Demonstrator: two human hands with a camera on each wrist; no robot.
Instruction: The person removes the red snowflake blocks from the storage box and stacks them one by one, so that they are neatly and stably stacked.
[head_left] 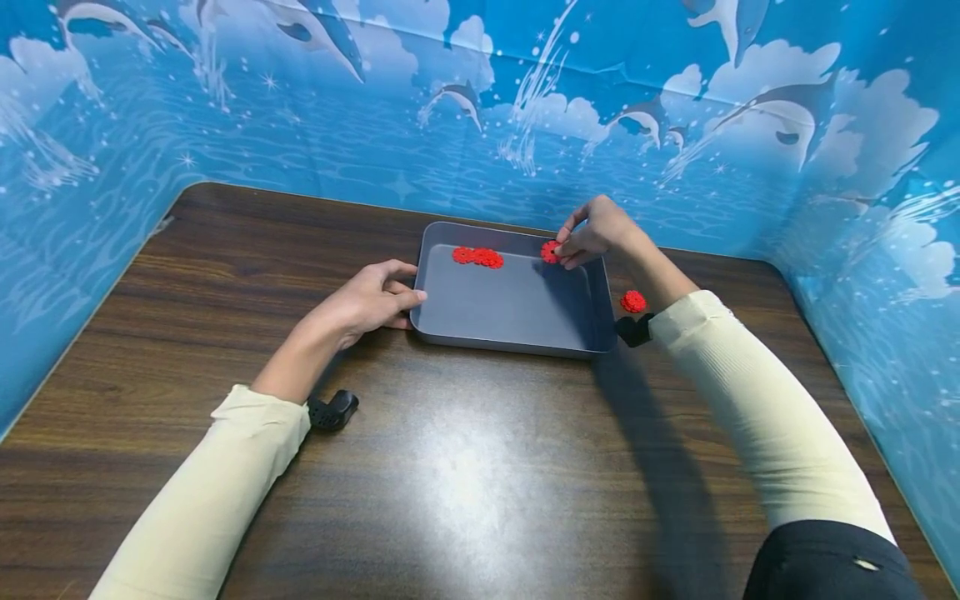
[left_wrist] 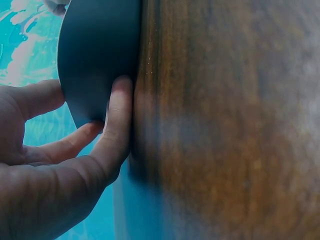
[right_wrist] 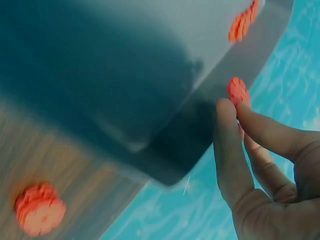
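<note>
Over the back right part of a grey metal tray [head_left: 517,300], my right hand [head_left: 596,233] pinches a red notched disc [head_left: 551,252] between thumb and fingertips. In the right wrist view the same disc [right_wrist: 238,90] stands on edge in the fingertips. My left hand [head_left: 371,298] holds the tray's left edge, thumb over the rim and fingers against the outer wall. The left wrist view shows the fingers [left_wrist: 117,110] pressed along that dark wall. Inside the tray, near its back wall, several red discs [head_left: 480,257] lie overlapping in a row.
A small stack of red discs [head_left: 633,302] sits on the wooden table [head_left: 360,500] just right of the tray, beneath the right forearm. Behind and beside the table hangs a blue curtain [head_left: 315,125] printed with dolphins. Black bands [head_left: 333,411] are on both wrists.
</note>
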